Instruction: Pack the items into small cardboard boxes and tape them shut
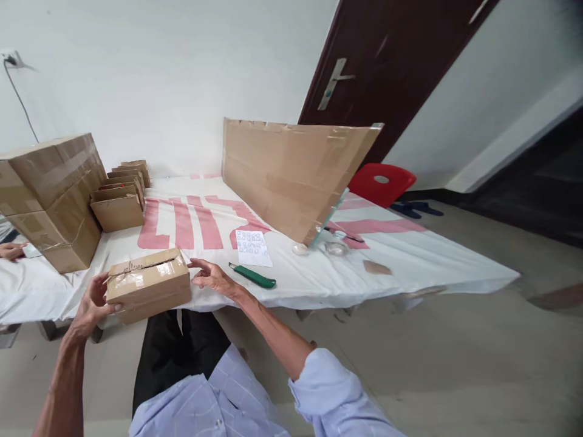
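Observation:
A small taped cardboard box [155, 285] lies at the table's front edge, a torn, ragged seam running along its top. My left hand [93, 306] grips its left end, thumb on the near face and fingers at the back corner. At the box's right end is my right hand [212, 277], thumb and fingers apart, the fingertips at or just off the cardboard; contact is unclear. To the right of that hand lies a green utility knife [252, 276], and behind it a white paper sheet [254, 247] with rows of small drawn shapes.
Large stacked cartons [59, 200] stand at left beside a row of open small boxes [118, 206]. Another person's hand [12, 250] shows at the far left. A tall cardboard panel [296, 176] stands mid-table, with a tape roll [337, 247] near its corner. Behind is a red chair [382, 184].

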A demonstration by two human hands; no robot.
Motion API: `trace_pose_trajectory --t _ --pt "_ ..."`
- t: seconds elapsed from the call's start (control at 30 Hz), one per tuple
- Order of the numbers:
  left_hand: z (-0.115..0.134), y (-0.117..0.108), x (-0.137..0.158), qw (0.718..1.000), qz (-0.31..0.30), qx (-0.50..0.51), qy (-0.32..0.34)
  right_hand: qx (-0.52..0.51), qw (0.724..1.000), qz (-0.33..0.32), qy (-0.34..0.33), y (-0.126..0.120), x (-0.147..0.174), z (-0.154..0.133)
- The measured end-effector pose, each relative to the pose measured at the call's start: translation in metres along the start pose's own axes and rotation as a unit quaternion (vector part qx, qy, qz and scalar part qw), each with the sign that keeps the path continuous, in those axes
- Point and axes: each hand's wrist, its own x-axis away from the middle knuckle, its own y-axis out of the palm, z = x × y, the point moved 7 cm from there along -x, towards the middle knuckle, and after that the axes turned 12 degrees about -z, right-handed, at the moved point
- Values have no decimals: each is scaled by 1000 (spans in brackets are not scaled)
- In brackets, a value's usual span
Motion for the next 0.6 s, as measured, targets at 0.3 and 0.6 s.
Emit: trace_pose_trajectory --t 0.3,0.6 --pt "-9 -34 -4 998 47 31 -20 -21 999 -32 -16 7 -6 18" --pt "11 -12 -10 997 -21 -62 -48 15 998 -27 -51 25 -2 -1"
